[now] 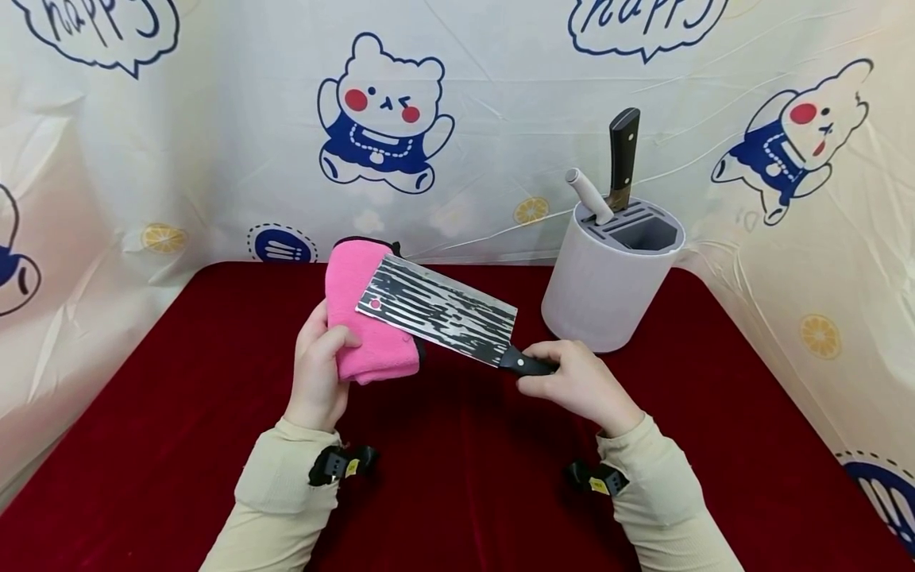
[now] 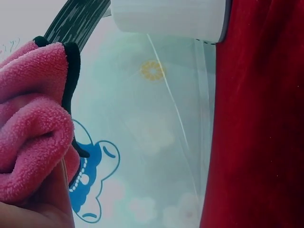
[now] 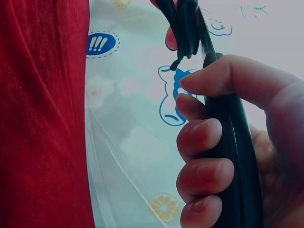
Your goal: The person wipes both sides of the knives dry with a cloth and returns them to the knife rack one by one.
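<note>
My right hand point(image 1: 579, 381) grips the black handle point(image 3: 232, 156) of a cleaver point(image 1: 446, 310), fingers wrapped round it in the right wrist view. The broad blade has dark wavy streaks and a small hole near its far end, with pink showing through. My left hand point(image 1: 322, 369) holds a folded pink towel point(image 1: 372, 349) with black edging, thumb on its front. The blade's far end lies across the towel's front in the head view. From the left wrist, the thick rolled folds of the towel point(image 2: 33, 137) fill the left side, and the blade shows behind them.
A white knife block point(image 1: 608, 294) stands at the back right of the dark red tablecloth point(image 1: 443, 477). It holds a black-handled knife point(image 1: 623, 155) and a white-handled tool point(image 1: 589, 195). A white curtain point(image 1: 486, 143) with printed bears hangs behind and at both sides.
</note>
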### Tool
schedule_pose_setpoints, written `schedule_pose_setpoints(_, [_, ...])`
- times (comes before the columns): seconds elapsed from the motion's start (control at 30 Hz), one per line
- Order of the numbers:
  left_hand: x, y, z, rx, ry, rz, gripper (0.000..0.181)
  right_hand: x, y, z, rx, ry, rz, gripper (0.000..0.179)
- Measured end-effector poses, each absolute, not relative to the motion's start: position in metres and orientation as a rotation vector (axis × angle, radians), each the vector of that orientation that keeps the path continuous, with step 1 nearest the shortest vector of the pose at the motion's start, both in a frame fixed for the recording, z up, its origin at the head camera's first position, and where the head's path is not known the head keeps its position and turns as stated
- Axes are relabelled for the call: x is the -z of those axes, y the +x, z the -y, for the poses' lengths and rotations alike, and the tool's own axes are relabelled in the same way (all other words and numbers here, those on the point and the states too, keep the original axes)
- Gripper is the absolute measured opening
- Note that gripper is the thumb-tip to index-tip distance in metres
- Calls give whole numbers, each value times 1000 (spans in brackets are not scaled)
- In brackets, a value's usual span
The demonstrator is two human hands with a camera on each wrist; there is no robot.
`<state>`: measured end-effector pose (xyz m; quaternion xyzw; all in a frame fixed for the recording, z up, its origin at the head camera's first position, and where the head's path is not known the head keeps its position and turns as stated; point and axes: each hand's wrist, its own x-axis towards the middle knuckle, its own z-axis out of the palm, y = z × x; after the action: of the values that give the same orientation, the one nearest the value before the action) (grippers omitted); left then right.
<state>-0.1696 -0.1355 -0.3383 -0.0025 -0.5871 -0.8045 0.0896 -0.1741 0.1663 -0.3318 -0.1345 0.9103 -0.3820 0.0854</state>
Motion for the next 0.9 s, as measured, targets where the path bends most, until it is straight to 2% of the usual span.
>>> schedule_pose_setpoints(0.9, [339, -164, 126, 2444, -86, 1863, 57, 328, -169, -162, 1120, -407, -2777, 24])
